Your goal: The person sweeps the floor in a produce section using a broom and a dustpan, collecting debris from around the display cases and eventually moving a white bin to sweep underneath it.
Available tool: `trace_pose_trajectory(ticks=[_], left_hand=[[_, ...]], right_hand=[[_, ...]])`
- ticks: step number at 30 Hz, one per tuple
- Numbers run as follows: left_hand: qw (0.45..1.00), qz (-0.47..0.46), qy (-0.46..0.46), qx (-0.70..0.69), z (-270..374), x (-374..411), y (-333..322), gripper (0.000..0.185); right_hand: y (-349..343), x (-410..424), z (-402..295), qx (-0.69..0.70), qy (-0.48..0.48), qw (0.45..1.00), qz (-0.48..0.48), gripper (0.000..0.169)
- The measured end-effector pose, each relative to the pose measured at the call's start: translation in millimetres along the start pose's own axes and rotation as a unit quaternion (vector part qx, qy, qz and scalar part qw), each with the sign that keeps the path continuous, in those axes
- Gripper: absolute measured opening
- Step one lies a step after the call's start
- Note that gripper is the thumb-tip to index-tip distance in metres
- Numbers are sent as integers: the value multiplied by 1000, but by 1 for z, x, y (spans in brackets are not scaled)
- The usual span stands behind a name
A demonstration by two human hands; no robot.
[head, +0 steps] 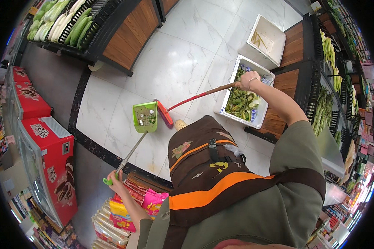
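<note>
My right hand (248, 81) is closed round the upper handle of a red push-style broom (165, 114), above a white foam box of leafy scraps. The broom's bristles rest beside the right edge of a green dustpan (145, 117). Grey dust, leaf bits and small white scraps lie in the pan. My left hand (114, 180) grips the green end of the dustpan's long metal handle, at the lower left. A dark brown apron or bag with an orange stripe hangs at my front, over the tiled floor (162, 68).
The foam box of leafy scraps (221, 107) and another foam box (257, 56) stand along a wood-panelled vegetable stand (285, 84) at right. Another vegetable stand (127, 34) is at upper left, red chest freezers (57, 174) at left, and packaged goods (123, 214) below my left arm.
</note>
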State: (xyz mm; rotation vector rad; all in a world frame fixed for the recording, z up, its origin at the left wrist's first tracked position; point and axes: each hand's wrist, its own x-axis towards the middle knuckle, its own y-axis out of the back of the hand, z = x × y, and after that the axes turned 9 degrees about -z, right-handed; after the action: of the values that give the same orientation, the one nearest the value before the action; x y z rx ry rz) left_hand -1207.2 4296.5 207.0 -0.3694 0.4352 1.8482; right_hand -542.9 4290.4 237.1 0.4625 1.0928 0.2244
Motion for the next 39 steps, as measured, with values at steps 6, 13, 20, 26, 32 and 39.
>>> trace_pose_trajectory(ticks=[6,13,20,26,32,39], left_hand=[[999,-38,6,6,14,37,-60,20],[998,-47,15,27,15,55,-169,13],[995,-79,34,56,-14,62,-331,13],[983,-161,7,92,-45,79,-464,12],[948,-253,-23,192,-46,82,-585,15],[875,-297,-119,363,-63,84,-677,16]], right_hand=[[38,56,108,-6,-85,996,27,56],[138,110,240,-30,-175,983,55,51],[198,184,361,60,-222,971,65,53],[169,267,461,232,-219,947,-22,58],[62,374,440,472,-100,871,-94,49],[-37,283,219,642,-58,742,-182,45]])
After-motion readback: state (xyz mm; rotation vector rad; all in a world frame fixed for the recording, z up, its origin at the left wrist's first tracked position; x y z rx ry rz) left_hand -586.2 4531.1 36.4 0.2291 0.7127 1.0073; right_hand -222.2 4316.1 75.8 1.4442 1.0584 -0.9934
